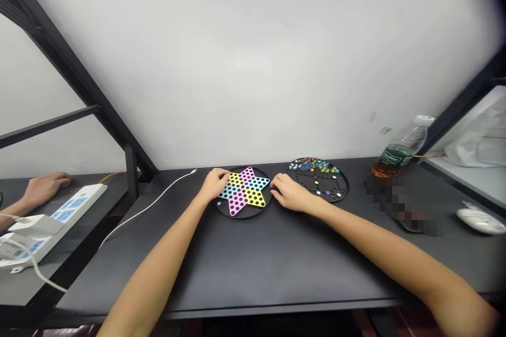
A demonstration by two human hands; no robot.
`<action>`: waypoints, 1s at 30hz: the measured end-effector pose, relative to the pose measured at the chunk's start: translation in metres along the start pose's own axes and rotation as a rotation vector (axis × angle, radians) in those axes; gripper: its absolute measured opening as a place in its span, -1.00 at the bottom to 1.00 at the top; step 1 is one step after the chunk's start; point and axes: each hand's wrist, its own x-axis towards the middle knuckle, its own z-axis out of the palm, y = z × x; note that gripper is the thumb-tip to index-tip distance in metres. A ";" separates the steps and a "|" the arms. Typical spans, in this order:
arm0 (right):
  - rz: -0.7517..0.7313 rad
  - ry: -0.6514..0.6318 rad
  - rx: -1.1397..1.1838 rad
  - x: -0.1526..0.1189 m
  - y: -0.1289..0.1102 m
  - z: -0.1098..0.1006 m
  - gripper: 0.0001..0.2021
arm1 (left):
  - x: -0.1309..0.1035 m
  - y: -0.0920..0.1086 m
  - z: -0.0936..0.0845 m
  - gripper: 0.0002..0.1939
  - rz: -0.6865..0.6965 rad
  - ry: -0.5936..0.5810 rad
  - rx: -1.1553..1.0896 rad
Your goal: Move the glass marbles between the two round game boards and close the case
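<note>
A round black Chinese checkers board [244,189] lies on the dark desk, its star in pink, yellow and light blue with rows of black holes. At its left edge is my left hand [214,185], fingers curled over the rim and partly covering it. My right hand [291,192] is on the opposite side, fingers bent at the rim by the blue point of the star; the thumb side is partly hidden. Just right of that hand sits a second round black tray [342,189] with a holed surface. Many coloured marbles [314,165] are gathered along its far edge, and several loose ones lie in holes.
A tilted-looking drink bottle [399,150], a blurred-out item [399,208] and a white mouse [480,220] are to the right. On the left are a white cable [148,204], a power strip [65,216] and another person's hand [47,188]. A wall stands behind the desk.
</note>
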 end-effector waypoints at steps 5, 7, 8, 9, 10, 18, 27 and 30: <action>0.065 0.099 0.149 -0.007 -0.004 0.027 -0.69 | 0.003 -0.033 -0.010 -0.61 -0.005 0.076 -0.026; 0.117 0.113 0.187 -0.007 0.002 0.031 -0.66 | -0.001 -0.042 -0.012 -0.59 0.042 0.055 0.055; 0.131 0.110 0.182 -0.006 0.006 0.032 -0.65 | -0.004 -0.045 -0.013 -0.59 0.042 0.048 0.083; 0.137 0.102 0.165 -0.005 0.008 0.032 -0.64 | -0.008 -0.048 -0.014 -0.59 0.042 0.034 0.099; 0.133 0.092 0.143 -0.004 0.010 0.032 -0.63 | -0.013 -0.051 -0.015 -0.58 0.048 0.018 0.108; 0.143 0.043 -0.051 0.003 0.010 0.034 -0.59 | -0.046 -0.048 -0.020 -0.51 0.060 -0.118 0.313; 0.197 -0.023 -0.153 0.014 0.021 0.042 -0.48 | -0.043 -0.042 -0.018 -0.47 -0.034 -0.191 0.383; 0.200 -0.062 -0.160 0.023 0.028 0.043 -0.45 | -0.042 -0.041 -0.019 -0.46 -0.039 -0.201 0.392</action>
